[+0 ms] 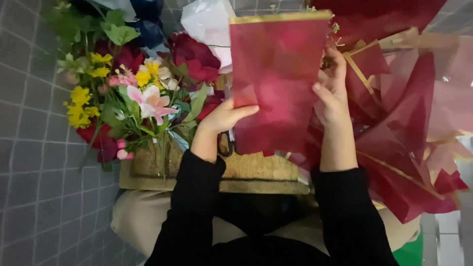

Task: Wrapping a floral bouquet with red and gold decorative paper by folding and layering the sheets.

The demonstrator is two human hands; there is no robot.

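Gold-edged crimson wrapping sheet (276, 79)

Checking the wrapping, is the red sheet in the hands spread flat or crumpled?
Spread flat: the red sheet is held up smooth between left hand and right hand, gold edge straight on top.

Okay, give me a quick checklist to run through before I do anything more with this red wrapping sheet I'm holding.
1. Left hand grips the red sheet at its left edge: ok.
2. Right hand grips its right edge: ok.
3. Sheet held flat, gold trim along the top: ok.
4. Sheet free of tears: cannot tell; the bottom edge looks uneven.
5. Flower bunch lies apart, to the left of the sheet: ok.
6. Loose red sheets piled at the right, overlapping: not ok if you need one singly.
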